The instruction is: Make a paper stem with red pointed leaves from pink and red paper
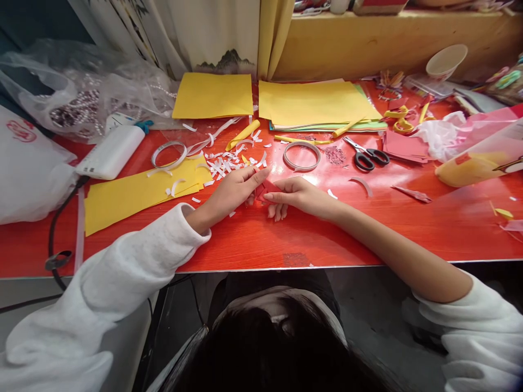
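A small piece of folded red paper [265,189] is pinched between my two hands, just above the red table. My left hand [235,191] grips its left side, thumb on top. On the other side, my right hand [297,195] holds it between thumb and fingers. Part of the paper is hidden behind the fingers. White paper scraps [223,165] lie scattered just beyond my left hand. Past my right hand sits a roll of tape [301,156], with black-handled scissors [370,158] farther right.
Yellow paper strips [139,196] and another tape roll [168,156] lie left, near a white power bank [112,151]. Yellow sheets [306,100] are stacked at the back. Red paper squares [406,146] and a rolled yellow-and-pink wrap [478,158] are at the right. The table's front edge [327,267] runs near me.
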The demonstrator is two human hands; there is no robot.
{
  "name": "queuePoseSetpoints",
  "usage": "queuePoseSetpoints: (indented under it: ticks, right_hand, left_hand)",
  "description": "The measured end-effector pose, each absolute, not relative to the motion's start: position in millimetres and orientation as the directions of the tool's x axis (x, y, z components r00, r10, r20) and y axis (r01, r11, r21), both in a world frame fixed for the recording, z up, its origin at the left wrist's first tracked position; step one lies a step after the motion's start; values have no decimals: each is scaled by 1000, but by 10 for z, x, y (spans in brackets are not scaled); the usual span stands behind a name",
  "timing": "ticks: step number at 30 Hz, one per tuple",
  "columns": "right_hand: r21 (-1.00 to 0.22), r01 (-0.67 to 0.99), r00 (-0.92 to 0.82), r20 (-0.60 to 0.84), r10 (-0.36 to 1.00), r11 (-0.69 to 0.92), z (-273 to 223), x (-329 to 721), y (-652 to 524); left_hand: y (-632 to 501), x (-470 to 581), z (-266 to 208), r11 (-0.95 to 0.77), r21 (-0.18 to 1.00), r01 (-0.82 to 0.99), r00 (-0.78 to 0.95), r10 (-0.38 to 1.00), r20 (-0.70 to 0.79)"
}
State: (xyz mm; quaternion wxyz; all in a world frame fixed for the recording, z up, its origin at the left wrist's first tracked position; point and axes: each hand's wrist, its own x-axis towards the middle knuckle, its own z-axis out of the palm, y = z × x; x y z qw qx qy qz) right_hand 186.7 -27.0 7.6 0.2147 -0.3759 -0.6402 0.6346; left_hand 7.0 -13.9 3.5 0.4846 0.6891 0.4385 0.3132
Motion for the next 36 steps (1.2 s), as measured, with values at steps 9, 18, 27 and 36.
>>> queuePoseSetpoints:
  ticks: [9, 18, 27, 36]
  right_hand:
    - [-973, 213, -632, -210, 745, -94, 86, 1865, -276]
    - [-979, 141, -599, -202, 775, -146, 83, 1869, -256]
    - [-977, -27, -542, -162, 824, -210, -8, 1904, -237]
    - [-974, -106, -469, -128, 874, -199, -42, 1900, -213]
  left_hand:
    - [-115, 44, 28, -239, 930, 281, 422, 901, 104]
    - [-97, 63, 70, -193, 973, 127, 360, 923, 136]
    - [-95, 51, 56, -204, 964, 173, 374, 919, 127]
    - [-69, 27, 25, -169, 978, 118, 447, 889, 100]
